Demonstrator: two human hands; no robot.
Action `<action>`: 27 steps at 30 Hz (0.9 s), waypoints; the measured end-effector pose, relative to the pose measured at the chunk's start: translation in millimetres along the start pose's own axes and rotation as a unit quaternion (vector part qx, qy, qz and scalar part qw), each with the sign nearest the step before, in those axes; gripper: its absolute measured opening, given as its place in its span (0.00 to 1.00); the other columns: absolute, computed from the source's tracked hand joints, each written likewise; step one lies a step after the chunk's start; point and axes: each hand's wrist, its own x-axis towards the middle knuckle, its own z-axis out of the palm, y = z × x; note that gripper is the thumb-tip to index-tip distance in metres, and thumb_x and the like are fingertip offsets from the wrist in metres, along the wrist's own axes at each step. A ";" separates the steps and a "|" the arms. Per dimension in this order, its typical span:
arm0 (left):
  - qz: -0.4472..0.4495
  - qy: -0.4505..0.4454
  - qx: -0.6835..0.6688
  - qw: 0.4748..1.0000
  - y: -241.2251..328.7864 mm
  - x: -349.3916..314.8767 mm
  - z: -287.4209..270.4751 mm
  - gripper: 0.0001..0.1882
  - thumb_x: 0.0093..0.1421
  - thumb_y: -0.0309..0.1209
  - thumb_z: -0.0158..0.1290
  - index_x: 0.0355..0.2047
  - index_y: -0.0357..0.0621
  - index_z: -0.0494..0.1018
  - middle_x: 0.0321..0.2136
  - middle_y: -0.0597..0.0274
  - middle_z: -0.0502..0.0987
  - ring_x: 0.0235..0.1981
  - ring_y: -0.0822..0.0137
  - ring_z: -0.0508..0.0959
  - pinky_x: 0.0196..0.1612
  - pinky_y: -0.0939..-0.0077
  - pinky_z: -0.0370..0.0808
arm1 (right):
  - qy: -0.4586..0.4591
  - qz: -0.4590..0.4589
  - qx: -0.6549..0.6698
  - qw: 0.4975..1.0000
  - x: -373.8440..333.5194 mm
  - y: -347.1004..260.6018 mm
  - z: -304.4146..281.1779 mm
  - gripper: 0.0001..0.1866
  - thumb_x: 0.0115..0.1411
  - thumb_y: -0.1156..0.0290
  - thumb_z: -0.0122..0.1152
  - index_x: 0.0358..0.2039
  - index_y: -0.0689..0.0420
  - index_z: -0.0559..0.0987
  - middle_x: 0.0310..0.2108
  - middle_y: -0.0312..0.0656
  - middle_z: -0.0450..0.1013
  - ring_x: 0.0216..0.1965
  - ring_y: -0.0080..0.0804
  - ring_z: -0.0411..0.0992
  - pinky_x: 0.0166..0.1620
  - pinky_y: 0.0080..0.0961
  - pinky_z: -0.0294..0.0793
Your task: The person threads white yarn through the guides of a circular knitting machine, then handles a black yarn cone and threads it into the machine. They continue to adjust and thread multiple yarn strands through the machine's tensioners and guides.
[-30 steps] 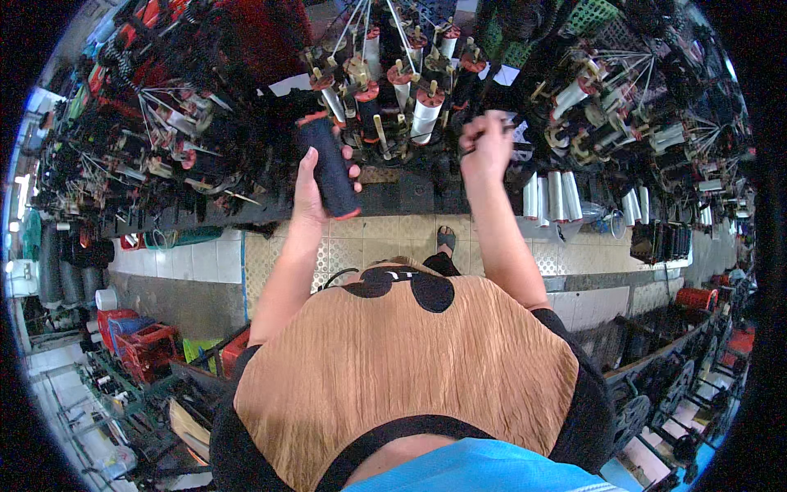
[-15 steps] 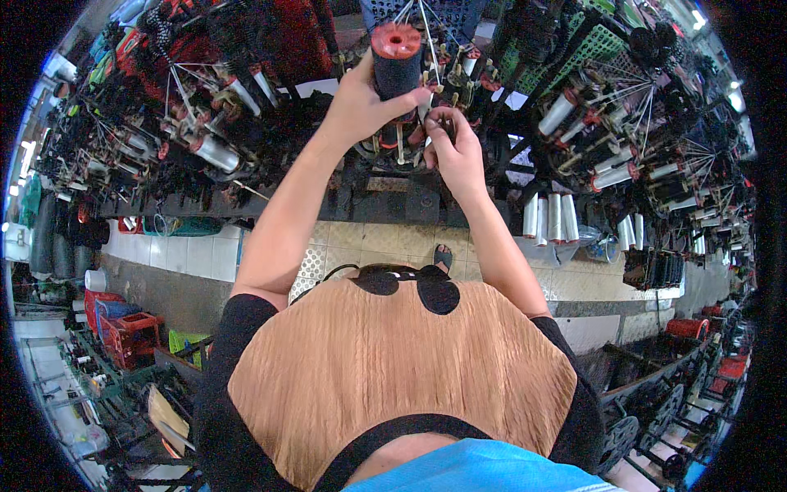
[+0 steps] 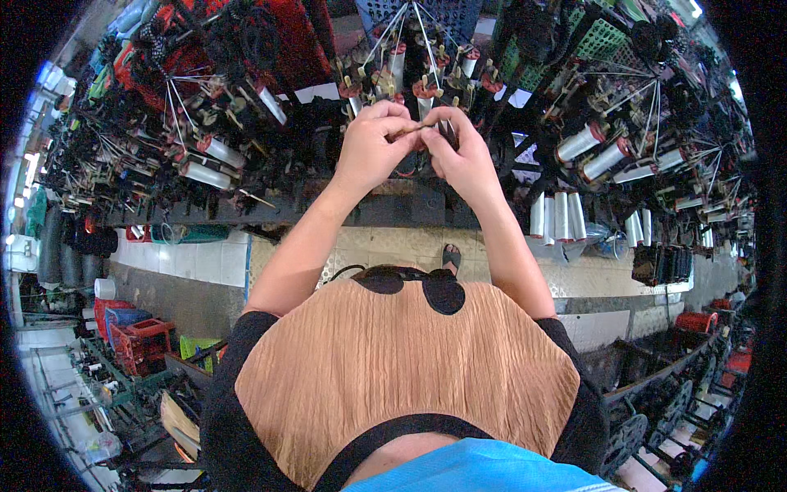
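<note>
Just on the near side of the red-topped white spool, the left hand and right hand meet, fingertips of both pinched together on a thin piece. A slim dark object, its kind unclear, sits in the right hand. Beyond that spool stands a blue crate.

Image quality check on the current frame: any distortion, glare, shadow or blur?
Head view: wide fisheye bowing, black corners; glare along the left rim; much machinery sunk in shadow; left hand and right hand fairly sharp; thin piece between them too small to identify.
</note>
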 end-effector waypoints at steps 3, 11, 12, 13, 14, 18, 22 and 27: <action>-0.020 -0.004 -0.037 0.999 1.6 -1.4 -3.2 0.08 0.52 0.31 0.65 0.32 0.43 0.83 0.36 0.59 0.77 0.35 0.64 0.78 0.40 0.72 0.74 | 0.045 -0.083 -0.007 0.996 -1.8 7.0 1.6 0.11 0.60 0.70 0.63 0.43 0.59 0.77 0.25 0.34 0.72 0.26 0.20 0.68 0.33 0.21 0.69; 0.029 0.015 0.117 0.993 -14.9 9.7 8.0 0.09 0.55 0.32 0.61 0.36 0.44 0.80 0.41 0.57 0.79 0.48 0.57 0.77 0.52 0.68 0.72 | 0.167 -0.017 0.193 0.967 6.7 65.0 33.2 0.06 0.63 0.73 0.61 0.39 0.60 0.81 0.28 0.29 0.75 0.26 0.14 0.66 0.31 0.16 0.65; 0.036 -0.008 0.104 0.994 -16.1 11.8 8.8 0.10 0.55 0.32 0.61 0.37 0.44 0.81 0.41 0.57 0.80 0.47 0.59 0.78 0.51 0.69 0.72 | 0.168 0.012 0.257 0.952 8.8 72.1 38.3 0.05 0.64 0.73 0.60 0.39 0.59 0.81 0.26 0.27 0.73 0.23 0.12 0.63 0.26 0.14 0.60; 0.026 -0.029 0.093 0.995 -17.1 13.7 9.2 0.10 0.56 0.32 0.61 0.38 0.45 0.81 0.41 0.57 0.81 0.46 0.60 0.79 0.51 0.70 0.73 | 0.159 0.039 0.299 0.940 10.0 78.4 41.6 0.05 0.64 0.72 0.60 0.39 0.57 0.80 0.24 0.25 0.71 0.20 0.11 0.60 0.23 0.14 0.56; 0.018 -0.038 0.067 0.997 -17.2 14.3 10.2 0.10 0.56 0.32 0.61 0.38 0.44 0.81 0.37 0.56 0.81 0.42 0.61 0.80 0.47 0.70 0.74 | 0.161 0.072 0.337 0.925 11.3 83.4 45.0 0.04 0.65 0.72 0.60 0.39 0.55 0.80 0.23 0.24 0.69 0.17 0.10 0.57 0.20 0.14 0.52; -0.038 -0.047 0.017 0.998 -15.9 12.9 11.2 0.09 0.56 0.30 0.60 0.36 0.42 0.82 0.28 0.56 0.82 0.30 0.64 0.82 0.37 0.73 0.76 | 0.166 0.071 0.353 0.918 12.9 91.6 48.1 0.05 0.65 0.73 0.59 0.39 0.55 0.80 0.22 0.24 0.68 0.17 0.10 0.58 0.20 0.13 0.52; -0.028 -0.043 0.024 0.998 -13.1 11.3 10.1 0.09 0.57 0.30 0.60 0.37 0.41 0.81 0.28 0.57 0.82 0.29 0.66 0.82 0.37 0.74 0.76 | 0.150 0.062 0.327 0.931 11.3 87.5 44.7 0.05 0.65 0.73 0.59 0.39 0.56 0.80 0.21 0.24 0.67 0.17 0.10 0.58 0.20 0.13 0.52; -0.126 -0.093 -0.024 0.987 -8.7 12.5 6.2 0.13 0.57 0.35 0.61 0.42 0.46 0.82 0.39 0.58 0.83 0.42 0.70 0.82 0.48 0.75 0.75 | 0.126 0.062 0.306 0.942 12.1 80.1 37.0 0.06 0.64 0.72 0.60 0.40 0.57 0.81 0.20 0.24 0.67 0.19 0.12 0.59 0.21 0.15 0.55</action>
